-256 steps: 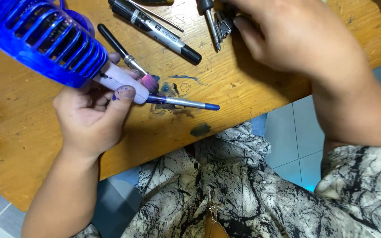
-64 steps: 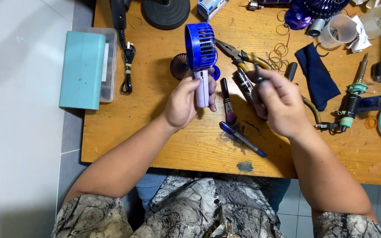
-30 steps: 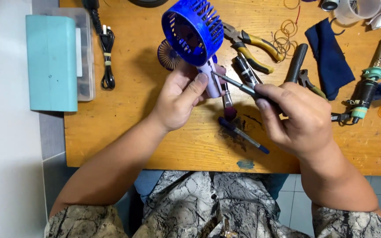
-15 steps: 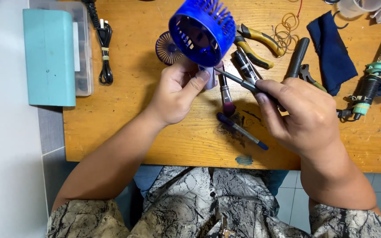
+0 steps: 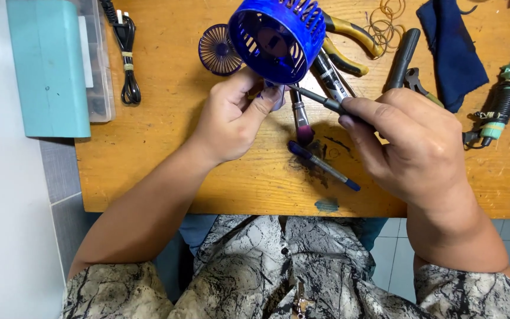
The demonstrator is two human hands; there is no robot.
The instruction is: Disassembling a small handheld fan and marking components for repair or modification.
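Left hand (image 5: 231,121): clenched around the pale handle of a blue handheld fan (image 5: 275,35), held up over the worktop with its slatted cage facing the camera.
Right hand (image 5: 411,145): pinches a thin dark screwdriver (image 5: 320,100), its tip reaching just under the fan's cage.
Beside the fan: a loose round blue grille (image 5: 216,50) lies flat to its left, partly hidden behind the cage.
Under the hands: a blue pen (image 5: 323,165) and a dark-handled brush (image 5: 299,115) lie on ink-stained wood.
Behind the fan: yellow-handled pliers (image 5: 349,38) and a black marker (image 5: 332,77), partly covered.
Far right: a dark blue cloth (image 5: 453,50), a black tool handle (image 5: 402,50), a soldering iron with a green collar (image 5: 503,97), and rubber bands (image 5: 385,23).
Left edge: a teal-lidded box (image 5: 48,65) and a coiled black cable (image 5: 126,56).
Worktop (image 5: 166,159): scuffed orange wood.
Floor: grey tiles below.
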